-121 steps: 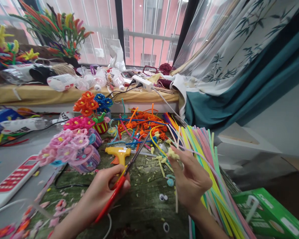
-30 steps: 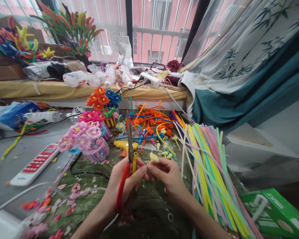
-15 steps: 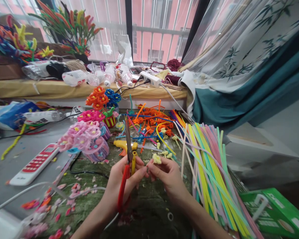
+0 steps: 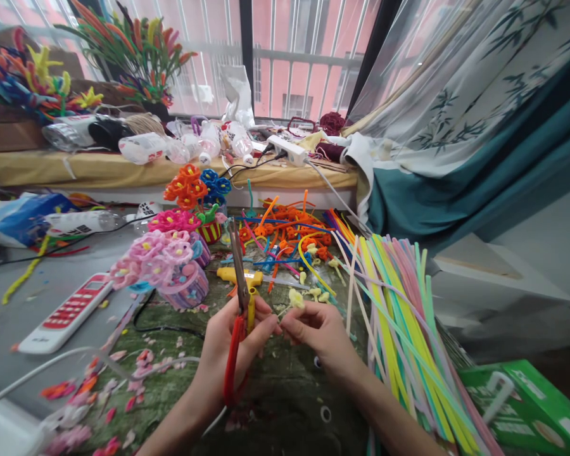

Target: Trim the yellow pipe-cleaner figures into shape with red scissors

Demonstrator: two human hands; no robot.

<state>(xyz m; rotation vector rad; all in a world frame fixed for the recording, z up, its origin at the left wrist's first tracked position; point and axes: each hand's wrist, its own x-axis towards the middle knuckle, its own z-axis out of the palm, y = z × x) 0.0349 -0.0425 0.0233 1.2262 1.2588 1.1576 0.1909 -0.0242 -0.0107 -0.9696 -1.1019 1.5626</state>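
My left hand [image 4: 237, 332] is closed, with red-handled scissors [image 4: 232, 354] hooked on it, blades pointing up and away. Its thumb and fingertips also pinch close to the thin stem of a small pale yellow pipe-cleaner flower [image 4: 296, 298]. My right hand [image 4: 320, 329] is closed in a pinch on that flower, its fingertips nearly meeting the left ones. Just beyond lies a yellow glue gun [image 4: 237, 276]. More small pale yellow pieces [image 4: 318, 294] rest behind my right hand. What exactly the left fingertips grip is partly hidden.
Pastel pipe cleaners [image 4: 399, 316] lie bundled at right beside a green box [image 4: 527, 405]. Orange pipe-cleaner pieces [image 4: 308, 234] are heaped at the back. Left stand pots of pipe-cleaner flowers [image 4: 156, 259] and a white remote control [image 4: 66, 313]. Pink scraps [image 4: 109, 415] litter the front left.
The yellow flower has shifted slightly left and tilted, showing more of its stem. The scissors' blades have tipped to the left. Both hands stay close together.
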